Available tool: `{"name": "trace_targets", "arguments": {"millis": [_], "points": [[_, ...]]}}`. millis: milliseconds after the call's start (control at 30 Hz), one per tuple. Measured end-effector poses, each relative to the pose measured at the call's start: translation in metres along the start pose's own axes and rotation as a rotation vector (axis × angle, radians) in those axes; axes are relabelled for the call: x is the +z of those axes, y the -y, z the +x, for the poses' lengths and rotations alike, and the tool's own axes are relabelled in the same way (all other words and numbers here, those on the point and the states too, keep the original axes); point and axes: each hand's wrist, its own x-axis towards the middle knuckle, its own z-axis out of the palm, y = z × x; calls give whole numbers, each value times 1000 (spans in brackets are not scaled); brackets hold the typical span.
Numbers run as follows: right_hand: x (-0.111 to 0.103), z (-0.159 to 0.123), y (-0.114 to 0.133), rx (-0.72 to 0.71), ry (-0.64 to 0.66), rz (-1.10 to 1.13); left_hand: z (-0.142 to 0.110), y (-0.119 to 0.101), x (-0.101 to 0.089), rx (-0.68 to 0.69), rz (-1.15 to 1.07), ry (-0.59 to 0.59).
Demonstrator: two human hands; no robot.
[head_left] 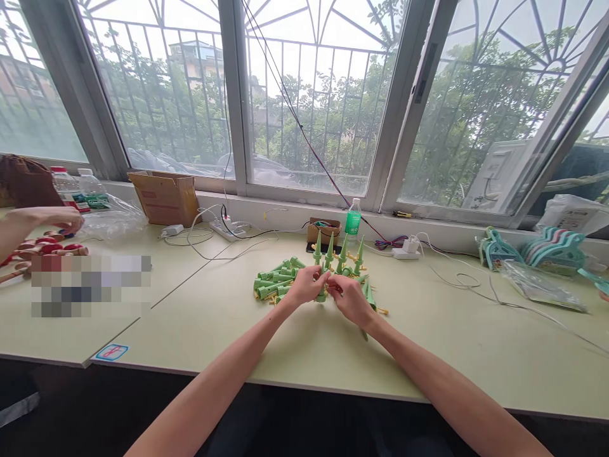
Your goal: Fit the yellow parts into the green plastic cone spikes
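Note:
Both hands meet over the middle of the table, fingers closed round a green plastic piece (321,296) that is mostly hidden by them. My left hand (307,285) grips it from the left. Pinched fingers of my right hand (352,299) touch it from the right; whether they also hold a smaller part cannot be made out. Just beyond the hands, several green pointed cones (342,255) stand upright with small yellow pegs at their bases. A heap of green tubes (272,284) with yellow bits lies beside my left hand. More green cones lie near my right wrist, by a yellow peg (383,311).
Behind the parts stand a small cardboard box (324,228) and a green-labelled bottle (353,219). White cables and a power strip (229,228) run along the window side. At left, another person's hand (66,219) is over red wooden pieces. Teal clip-like items (554,251) sit at right.

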Motion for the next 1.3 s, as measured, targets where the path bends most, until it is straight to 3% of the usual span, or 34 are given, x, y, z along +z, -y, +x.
{"name": "trace_targets", "arguments": {"millis": [1300], "points": [[0, 0, 3, 19, 53, 42, 2, 2, 0, 35, 67, -47]]}}
